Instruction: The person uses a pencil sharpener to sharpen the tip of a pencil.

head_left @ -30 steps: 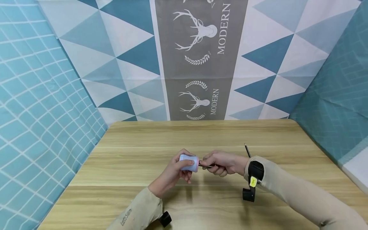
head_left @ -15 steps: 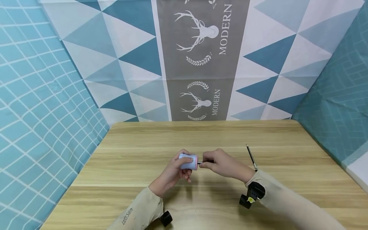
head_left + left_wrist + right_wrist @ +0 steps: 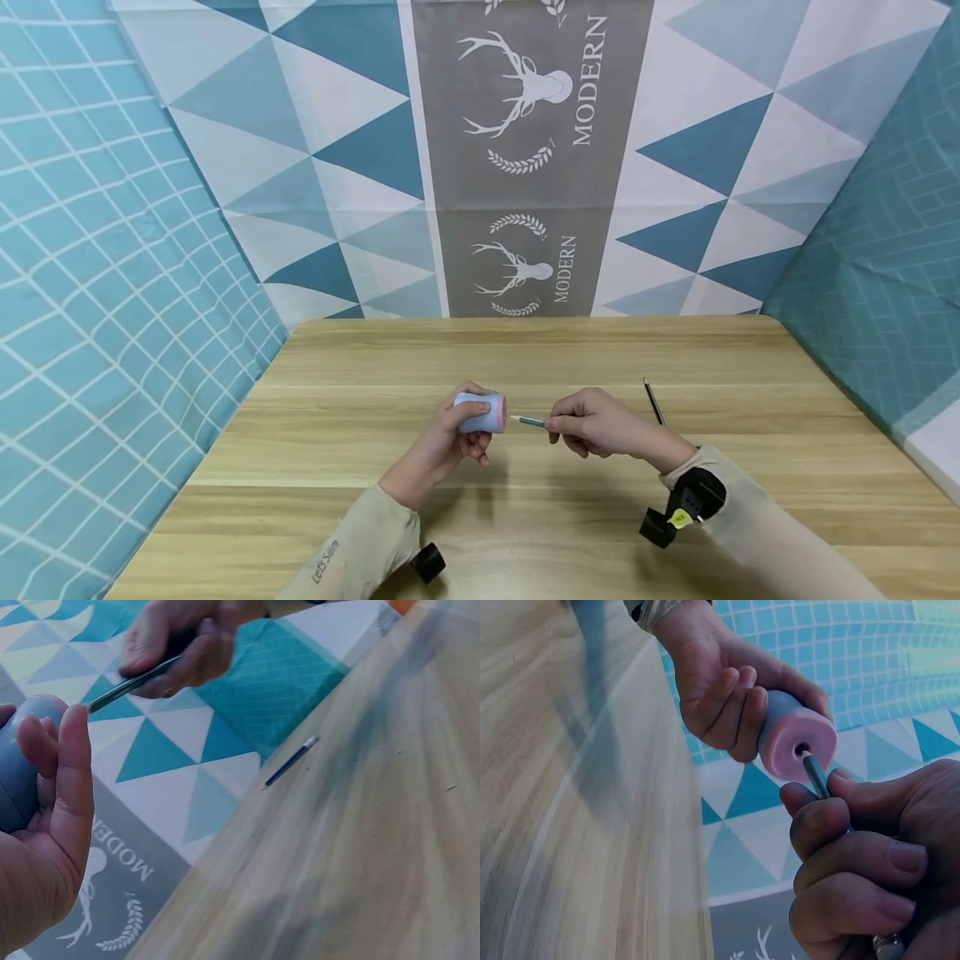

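My left hand (image 3: 438,442) grips a blue pencil sharpener (image 3: 483,424) with a pink end, fingers and thumb wrapped round its body. The pink face (image 3: 780,754) has a small round hole and points toward my right hand (image 3: 603,427). Thumb and fingers of that right hand pinch a dark green pencil (image 3: 532,421). Its pale sharpened tip lies just outside the sharpener in the head view and overlaps the hole in the right wrist view. Both hands are held above the wooden table (image 3: 360,358).
A second dark pencil (image 3: 653,402) lies on the table beyond my right wrist, also seen in the left wrist view (image 3: 291,762). Patterned cloth (image 3: 360,167) hangs behind the table and along both sides. Something white (image 3: 937,454) borders the right edge.
The pencil has come out of the sharpener's hole as my right hand drew back to the right. My left hand shifted slightly left with the sharpener.
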The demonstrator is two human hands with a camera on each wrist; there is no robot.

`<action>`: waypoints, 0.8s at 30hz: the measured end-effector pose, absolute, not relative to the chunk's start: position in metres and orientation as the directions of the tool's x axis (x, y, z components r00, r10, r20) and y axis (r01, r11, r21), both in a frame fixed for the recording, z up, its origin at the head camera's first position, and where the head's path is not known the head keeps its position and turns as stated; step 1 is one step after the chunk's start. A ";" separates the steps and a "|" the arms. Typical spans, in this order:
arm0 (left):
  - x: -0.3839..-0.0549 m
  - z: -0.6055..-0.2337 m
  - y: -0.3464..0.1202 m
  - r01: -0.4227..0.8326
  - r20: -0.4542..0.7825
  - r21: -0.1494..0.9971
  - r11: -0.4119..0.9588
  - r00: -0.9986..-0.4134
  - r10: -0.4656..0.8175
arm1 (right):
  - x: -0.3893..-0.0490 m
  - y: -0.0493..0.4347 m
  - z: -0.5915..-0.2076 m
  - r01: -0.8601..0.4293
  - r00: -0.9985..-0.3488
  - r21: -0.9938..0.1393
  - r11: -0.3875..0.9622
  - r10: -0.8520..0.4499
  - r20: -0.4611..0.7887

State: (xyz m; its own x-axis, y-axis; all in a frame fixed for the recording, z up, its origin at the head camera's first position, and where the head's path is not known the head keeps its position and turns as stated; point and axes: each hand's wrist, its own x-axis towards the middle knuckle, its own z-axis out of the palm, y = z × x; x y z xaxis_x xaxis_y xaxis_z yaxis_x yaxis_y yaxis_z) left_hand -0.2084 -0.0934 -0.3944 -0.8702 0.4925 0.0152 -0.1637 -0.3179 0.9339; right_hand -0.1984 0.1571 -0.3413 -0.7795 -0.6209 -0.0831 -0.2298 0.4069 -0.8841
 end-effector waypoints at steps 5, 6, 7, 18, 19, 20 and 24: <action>-0.211 -0.396 -0.096 -0.173 0.013 0.933 -0.317 -0.861 0.508 | -0.199 0.164 -0.343 -0.222 -0.785 -0.893 0.391 -0.615 -0.074; -0.211 -0.397 -0.096 -0.179 0.007 0.933 -0.312 -0.858 0.514 | -0.199 0.165 -0.344 -0.226 -0.785 -0.894 0.387 -0.616 -0.068; -0.211 -0.397 -0.096 -0.183 0.003 0.934 -0.308 -0.856 0.517 | -0.200 0.165 -0.345 -0.232 -0.784 -0.894 0.384 -0.618 -0.062; -0.209 -0.395 -0.091 -0.185 0.021 0.929 -0.321 -0.838 0.545 | -0.195 0.155 -0.349 -0.433 -0.808 -0.780 0.451 -0.579 0.114; -0.209 -0.395 -0.091 -0.187 0.021 0.929 -0.319 -0.836 0.549 | -0.194 0.153 -0.349 -0.482 -0.802 -0.739 0.471 -0.577 0.156; -0.209 -0.395 -0.091 -0.189 0.019 0.929 -0.317 -0.833 0.552 | -0.193 0.150 -0.349 -0.544 -0.786 -0.684 0.486 -0.581 0.212; -0.209 -0.395 -0.090 -0.200 0.009 0.926 -0.322 -0.838 0.546 | -0.191 0.142 -0.352 -0.821 -0.564 -0.272 0.502 -0.640 0.522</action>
State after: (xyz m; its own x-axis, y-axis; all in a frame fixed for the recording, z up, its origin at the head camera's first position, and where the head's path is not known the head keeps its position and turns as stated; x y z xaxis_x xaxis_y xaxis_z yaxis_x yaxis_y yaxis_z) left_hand -0.2088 -0.0897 -0.3952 -0.8377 0.5461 0.0093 -0.1996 -0.3219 0.9255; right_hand -0.1913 0.1416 -0.3523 -0.5638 -0.6397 0.5225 -0.8212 0.5018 -0.2717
